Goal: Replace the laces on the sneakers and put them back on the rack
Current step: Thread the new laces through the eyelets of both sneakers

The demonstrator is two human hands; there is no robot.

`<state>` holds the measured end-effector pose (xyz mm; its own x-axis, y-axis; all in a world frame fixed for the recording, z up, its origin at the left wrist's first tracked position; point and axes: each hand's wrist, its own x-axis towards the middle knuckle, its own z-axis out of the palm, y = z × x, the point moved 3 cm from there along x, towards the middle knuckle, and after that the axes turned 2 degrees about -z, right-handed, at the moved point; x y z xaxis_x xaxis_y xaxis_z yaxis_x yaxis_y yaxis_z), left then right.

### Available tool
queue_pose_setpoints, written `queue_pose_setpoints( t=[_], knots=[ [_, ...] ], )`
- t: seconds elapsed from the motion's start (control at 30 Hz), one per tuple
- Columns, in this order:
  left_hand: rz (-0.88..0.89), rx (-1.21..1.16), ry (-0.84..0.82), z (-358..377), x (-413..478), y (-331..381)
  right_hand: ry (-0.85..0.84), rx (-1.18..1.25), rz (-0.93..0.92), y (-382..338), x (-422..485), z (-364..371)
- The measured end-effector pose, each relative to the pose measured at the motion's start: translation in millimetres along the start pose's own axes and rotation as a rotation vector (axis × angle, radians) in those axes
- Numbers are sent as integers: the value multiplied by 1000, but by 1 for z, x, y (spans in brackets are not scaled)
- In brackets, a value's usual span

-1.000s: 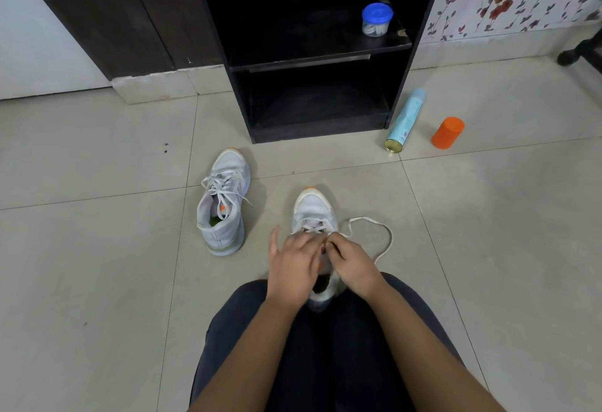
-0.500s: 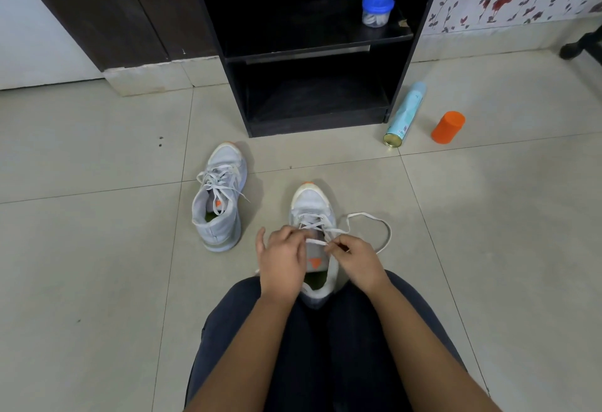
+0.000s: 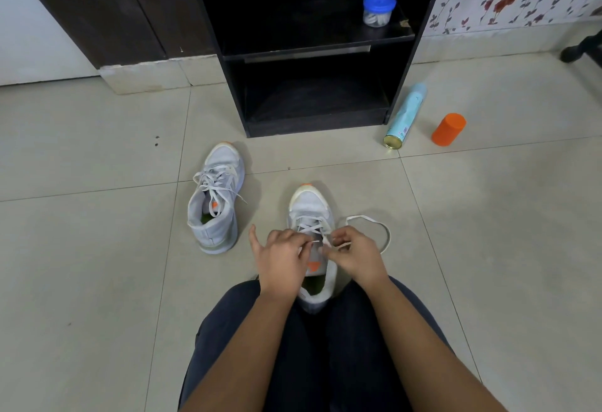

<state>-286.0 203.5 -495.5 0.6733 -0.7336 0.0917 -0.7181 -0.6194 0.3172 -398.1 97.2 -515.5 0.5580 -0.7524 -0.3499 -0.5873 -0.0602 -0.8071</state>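
Note:
A pale grey sneaker (image 3: 308, 206) stands on the floor tiles between my knees, toe pointing away. My left hand (image 3: 281, 258) and my right hand (image 3: 356, 255) meet over its tongue, and each pinches part of the white lace (image 3: 381, 226). A long loop of that lace trails onto the floor to the right of the shoe. The second sneaker (image 3: 216, 196) stands to the left, laced, its ends lying loose. The black rack (image 3: 309, 53) stands behind both shoes, and no shoe is on its lower shelf.
A jar with a blue lid (image 3: 378, 9) sits on the rack's upper shelf. A light blue spray can (image 3: 405, 116) lies on the floor right of the rack, beside an orange cap (image 3: 449, 128). A dark object (image 3: 583, 48) shows at the right edge.
My hands have drawn slightly apart over the tongue, and a short stretch of lace now shows between them. The view has tilted a little.

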Motion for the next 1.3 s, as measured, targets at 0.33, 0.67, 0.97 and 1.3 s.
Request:
queue_pose_setpoints(
  t=[0.33,0.67,0.97,1.3],
  knots=[
    [-103,-36,-51,22,13,13,-54,241,144,10,9,2],
    [-73,-74,-14,31,16,12,-51,382,180,7,9,6],
    [-76,-14,-130,24,17,9,0,613,415,1,18,5],
    [-292,-126,11,9,17,-10,382,425,496,48,23,-64]
  ],
)
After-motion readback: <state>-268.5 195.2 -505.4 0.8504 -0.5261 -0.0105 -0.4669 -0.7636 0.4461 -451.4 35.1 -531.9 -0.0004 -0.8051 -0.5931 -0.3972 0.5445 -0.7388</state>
